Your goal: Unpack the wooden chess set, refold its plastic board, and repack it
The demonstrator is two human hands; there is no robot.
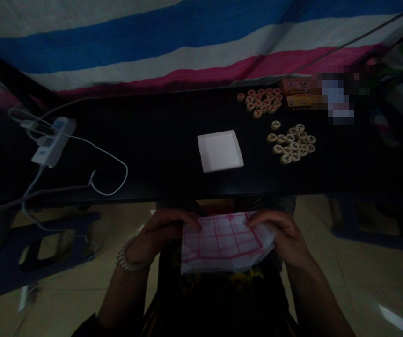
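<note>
Below the table's front edge, my left hand (pixel 159 231) and my right hand (pixel 278 234) grip opposite sides of a folded white paper sheet printed with a pink xiangqi board grid (pixel 224 243). The sheet is held in front of my body, apart from the table. A beaded bracelet (pixel 131 257) circles my left wrist. On the black table (pixel 145 164) lie two clusters of round wooden xiangqi pieces, the red-marked ones (pixel 259 102) farther back and the dark-marked ones (pixel 290 143) closer. Both clusters are beyond reach of contact.
A shallow white square tray (pixel 220 150) sits mid-table. A printed game box (pixel 296 92) stands behind the pieces. A power strip (pixel 53 142) and loose cables (pixel 110 180) lie at left, with a blue stool (pixel 47 248) below. A striped tarp (pixel 187 51) hangs behind.
</note>
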